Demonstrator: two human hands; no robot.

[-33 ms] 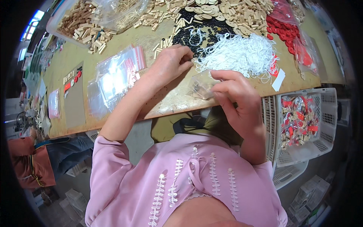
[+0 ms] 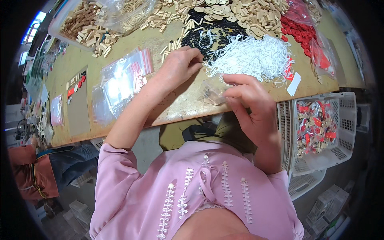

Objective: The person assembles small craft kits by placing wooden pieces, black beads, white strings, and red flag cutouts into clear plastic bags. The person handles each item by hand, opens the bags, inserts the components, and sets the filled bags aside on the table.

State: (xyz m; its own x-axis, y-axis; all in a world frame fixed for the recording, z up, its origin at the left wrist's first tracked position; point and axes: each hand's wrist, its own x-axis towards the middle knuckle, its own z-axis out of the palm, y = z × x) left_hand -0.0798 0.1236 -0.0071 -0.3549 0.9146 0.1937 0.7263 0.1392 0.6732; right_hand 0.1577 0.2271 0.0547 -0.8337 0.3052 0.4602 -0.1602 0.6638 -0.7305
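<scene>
Holding a thin clear plastic bag [image 2: 212,93] near tangled white string [image 2: 252,58]

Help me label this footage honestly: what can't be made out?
In the head view:
Anything inside the left hand: hidden by the hand itself.
Contents of the clear bag at the right hand: too small and blurred.
Wooden discs: pile cut off by the top edge.

White paper slip [image 2: 294,84] lies obliquely on the right part of the counter [image 2: 184,105], near its front edge. Co-worker in a reddish-brown top [image 2: 47,172] and dark blue trousers [image 2: 74,164] is at far left. Pale crates [image 2: 328,204] sit at lower right; bright window [image 2: 35,27] at upper left.
</scene>
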